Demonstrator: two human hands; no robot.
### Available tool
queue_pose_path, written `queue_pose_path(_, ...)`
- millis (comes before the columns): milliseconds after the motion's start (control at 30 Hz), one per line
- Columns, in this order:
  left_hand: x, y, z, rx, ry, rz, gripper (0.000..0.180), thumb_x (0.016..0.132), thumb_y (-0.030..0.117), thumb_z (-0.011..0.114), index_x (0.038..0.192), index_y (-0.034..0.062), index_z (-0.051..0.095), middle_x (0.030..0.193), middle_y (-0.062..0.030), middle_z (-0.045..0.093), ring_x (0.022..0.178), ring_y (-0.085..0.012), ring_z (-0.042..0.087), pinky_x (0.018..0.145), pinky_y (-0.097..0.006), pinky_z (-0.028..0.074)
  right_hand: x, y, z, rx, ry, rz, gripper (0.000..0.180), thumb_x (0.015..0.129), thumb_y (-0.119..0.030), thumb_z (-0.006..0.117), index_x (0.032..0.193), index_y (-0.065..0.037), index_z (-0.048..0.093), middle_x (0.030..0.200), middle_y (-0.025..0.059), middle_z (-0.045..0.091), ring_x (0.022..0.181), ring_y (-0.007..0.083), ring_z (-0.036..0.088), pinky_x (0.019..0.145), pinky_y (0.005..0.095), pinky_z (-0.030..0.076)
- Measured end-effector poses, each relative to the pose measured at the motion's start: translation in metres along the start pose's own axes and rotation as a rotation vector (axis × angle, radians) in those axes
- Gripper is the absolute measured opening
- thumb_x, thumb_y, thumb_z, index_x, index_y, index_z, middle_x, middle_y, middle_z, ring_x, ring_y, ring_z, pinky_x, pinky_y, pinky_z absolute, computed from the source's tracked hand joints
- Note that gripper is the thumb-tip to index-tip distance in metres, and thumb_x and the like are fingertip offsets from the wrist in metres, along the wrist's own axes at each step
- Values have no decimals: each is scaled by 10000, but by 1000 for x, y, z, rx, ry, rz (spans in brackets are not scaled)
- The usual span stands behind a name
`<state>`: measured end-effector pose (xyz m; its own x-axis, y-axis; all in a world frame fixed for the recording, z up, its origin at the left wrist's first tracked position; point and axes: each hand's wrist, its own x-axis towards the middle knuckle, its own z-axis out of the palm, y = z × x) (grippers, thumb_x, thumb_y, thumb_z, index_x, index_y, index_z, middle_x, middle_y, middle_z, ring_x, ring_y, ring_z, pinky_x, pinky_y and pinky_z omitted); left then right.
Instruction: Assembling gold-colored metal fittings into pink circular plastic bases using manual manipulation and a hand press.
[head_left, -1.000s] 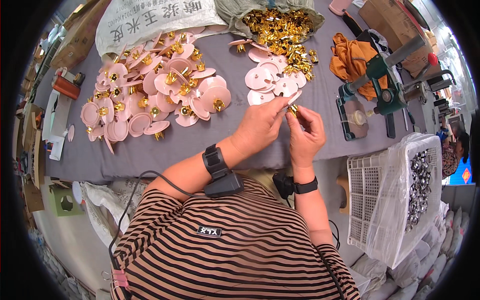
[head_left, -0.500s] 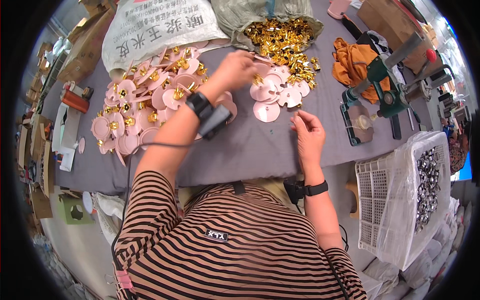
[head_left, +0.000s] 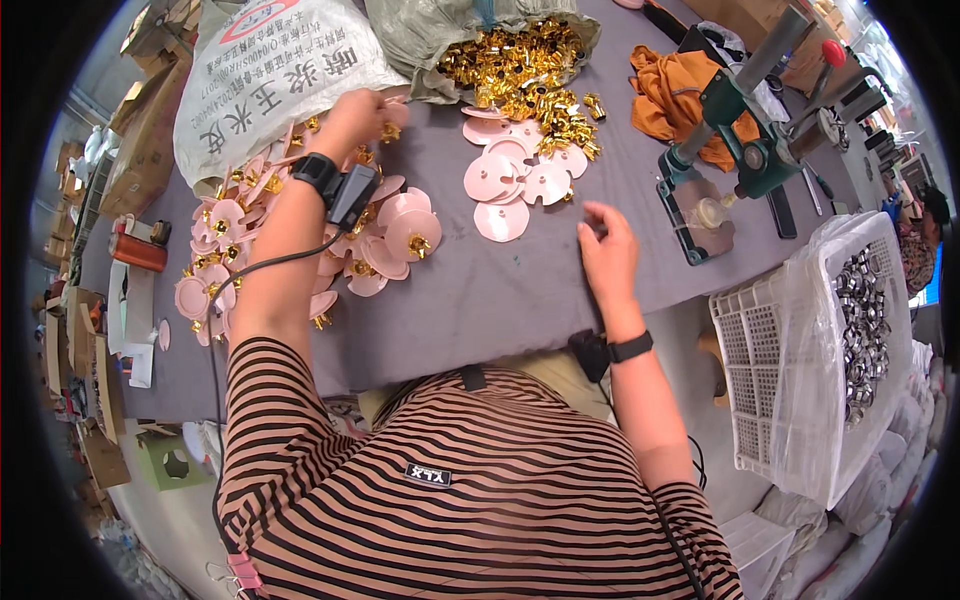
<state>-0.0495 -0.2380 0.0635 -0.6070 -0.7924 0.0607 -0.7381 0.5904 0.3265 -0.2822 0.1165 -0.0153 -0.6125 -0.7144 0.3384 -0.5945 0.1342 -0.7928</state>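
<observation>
My left hand (head_left: 352, 122) is over the far side of the left heap, its fingers closed on a pink disc (head_left: 397, 104) with a gold fitting (head_left: 390, 131) on it. The hand hides part of that disc. Beneath my left forearm lies the heap of pink discs with gold fittings (head_left: 408, 222). My right hand (head_left: 608, 255) hovers over the table's right half, thumb and forefinger apart, with nothing visible between them. Nearest to it are several pink discs without fittings (head_left: 500, 220). Beyond these, gold fittings (head_left: 520, 70) spill from a sack (head_left: 425, 72).
A printed white sack (head_left: 290, 85) lies behind the left heap. To the right stand a green hand press (head_left: 755, 165) and an orange cloth (head_left: 665, 95). A white plastic crate (head_left: 755, 370) with metal rings (head_left: 860, 330) is beside the table (head_left: 450, 320). A cable trails from my left wrist.
My left hand has moved left from the loose discs to the left heap, carrying the disc with its gold fitting. My right thumb and forefinger have parted. The whole view has shifted slightly.
</observation>
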Motion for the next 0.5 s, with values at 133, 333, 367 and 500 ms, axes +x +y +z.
queue_pose_path(133, -26, 5, -15, 241, -75, -37, 511, 786, 511, 776, 865, 7, 750, 811, -224, 707, 756, -359, 703, 728, -419, 553, 37, -1, 24, -172, -14, -228, 415, 767, -7, 718, 1164, -56, 608, 1100, 148, 674, 1041, 343, 605, 894, 432, 504)
queue_pose_path(333, -57, 67, 3, 263, 106, 228, 325, 752, 252, 769, 1011, 60, 728, 994, -190, 713, 960, -357, 684, 843, -441, 543, 41, 16, 34, -251, -49, -186, 387, 780, -79, 733, 1152, -49, 627, 970, 152, 698, 962, 361, 633, 844, 442, 514)
queue_pose_path(367, -57, 73, 29, 111, 130, 344, 386, 736, 243, 785, 1065, 55, 711, 1034, -203, 706, 998, -361, 679, 881, -442, 542, 36, 15, 30, -248, -60, -195, 387, 780, -79, 733, 1152, -49, 627, 970, 152, 698, 962, 361, 633, 844, 442, 514)
queue_pose_path(500, -67, 122, 91, -25, -98, 476, 376, 842, 207, 672, 1204, 106, 658, 1026, -163, 708, 981, -380, 674, 860, -445, 543, 22, 21, 11, -300, -63, -161, 350, 777, -65, 712, 1120, -41, 645, 960, 146, 693, 929, 349, 645, 861, 441, 513)
